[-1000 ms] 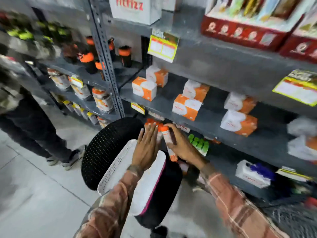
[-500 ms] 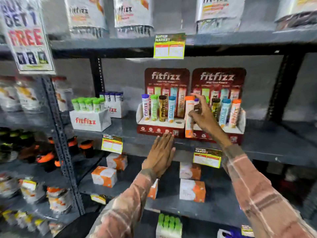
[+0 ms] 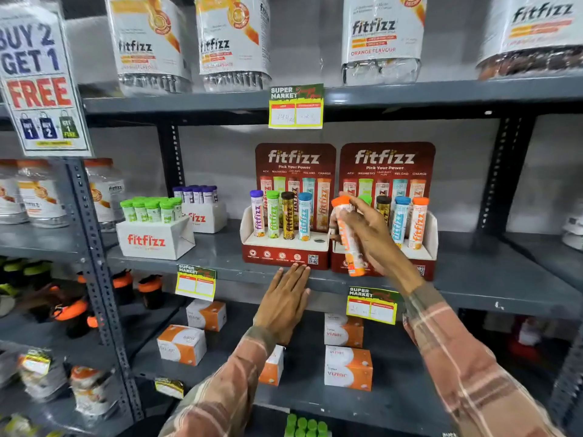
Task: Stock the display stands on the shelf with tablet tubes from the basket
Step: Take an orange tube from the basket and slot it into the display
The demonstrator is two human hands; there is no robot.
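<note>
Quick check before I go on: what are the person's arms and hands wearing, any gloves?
No gloves: both the left hand and the right hand are bare. Both arms wear long plaid sleeves in faded pink and brown with pale stripes, ending in darker greenish ribbed cuffs at the wrists. No rings or watch show.

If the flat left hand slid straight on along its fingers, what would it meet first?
Probably the red front of the left cardboard display stand; the left hand points up at it from the grey metal shelf edge. Depth is unclear.

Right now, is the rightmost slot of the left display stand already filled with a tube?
No, the left display stand holds four tubes and its rightmost hole is bare; the orange tube is in the right hand.
</note>
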